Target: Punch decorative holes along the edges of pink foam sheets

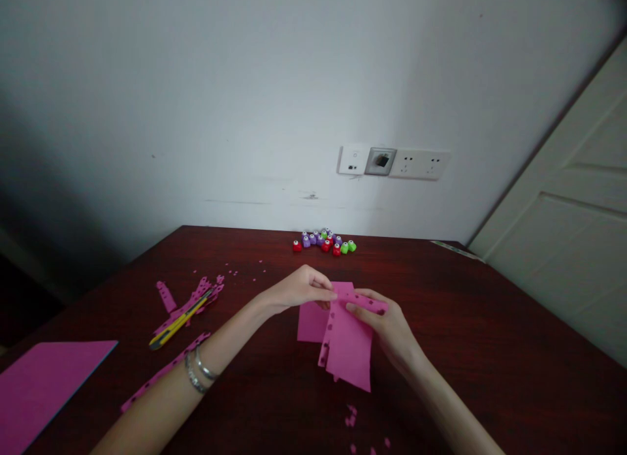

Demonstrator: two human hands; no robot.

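Both hands are on a pink paper piece [350, 350] made of folded panels, with strips along it that carry rows of punched holes. My left hand [306, 288] pinches its upper edge between thumb and fingers. At the right end of the upper punched strip, my right hand [386, 321] grips with the thumb in front and fingers behind. The piece is held over the dark table, its panels hanging at angles. Parts of my right fingers are hidden behind the paper.
Small red, purple and green craft punches [326, 241] cluster by the wall. Left of my arm lie a yellow utility knife [179, 321], punched pink strips [164, 297] and a pink sheet [53, 390]. Pink paper scraps [351, 416] are scattered near the front. Wall sockets [418, 164] are above the table.
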